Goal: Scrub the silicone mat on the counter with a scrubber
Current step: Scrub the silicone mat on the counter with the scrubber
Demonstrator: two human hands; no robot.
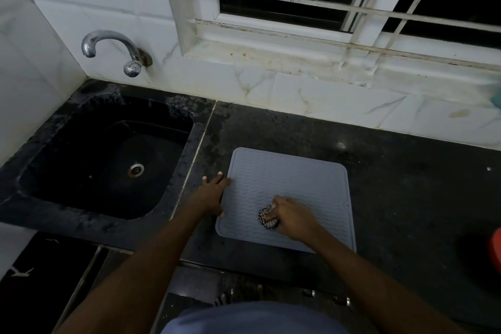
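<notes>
A grey ribbed silicone mat (298,182) lies flat on the black stone counter (401,179), close to its front edge. My right hand (294,218) is closed around a dark, striped scrubber (267,218), which presses on the mat's lower middle. My left hand (212,192) rests flat at the mat's left edge, fingers spread, with the thumb on the mat.
A black sink (108,160) with a steel drain sits left of the mat, under a chrome tap (113,47) on the tiled wall. A barred window runs along the back. Something red (494,248) shows at the right edge.
</notes>
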